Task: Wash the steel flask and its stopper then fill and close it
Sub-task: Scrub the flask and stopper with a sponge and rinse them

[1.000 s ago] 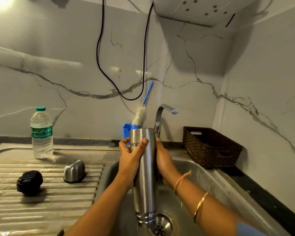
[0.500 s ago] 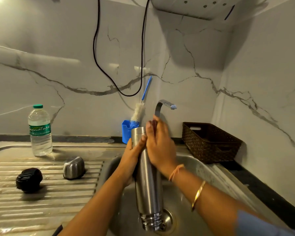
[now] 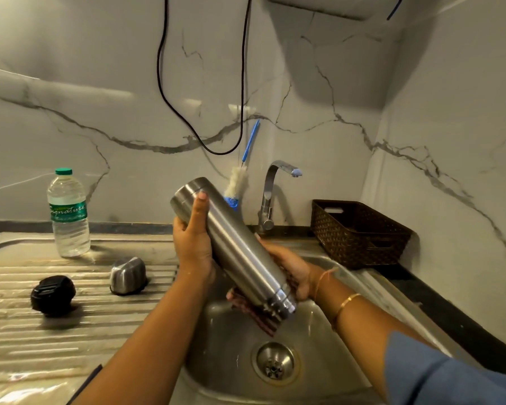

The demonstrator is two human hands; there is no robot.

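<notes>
A tall cylindrical steel flask (image 3: 231,244) is held tilted over the stainless steel sink basin (image 3: 234,375), its closed base up to the left and its ridged neck end down to the right, above the round drain (image 3: 276,362). The inside of the flask cannot be seen. The left hand (image 3: 193,249) grips the upper part, fingers curled round the far side and thumb laid straight along the steel. The right hand (image 3: 294,270) cups the neck end from behind, its fingers (image 3: 303,293) curled round the flask; most of them are hidden. A dark red striped cloth (image 3: 259,321) lies against the underside of the neck and hangs below it.

On the ribbed steel drainboard (image 3: 70,340) to the left lie the round black stopper (image 3: 53,295) and, nearer the basin, a domed steel cap (image 3: 127,276), apart from each other. Behind them stands a clear plastic water bottle with a green cap and green label (image 3: 69,217), upright and closed, with clear liquid in it.

Behind the flask a blue plastic holder (image 3: 232,201) carries a bottle brush with white bristles and a blue handle (image 3: 240,179), leaning against the marble wall. Beside it rises the curved chrome tap (image 3: 268,197). A dark brown woven plastic basket (image 3: 360,238) sits on the black desk (image 3: 438,305) to the right; its contents cannot be made out.
</notes>
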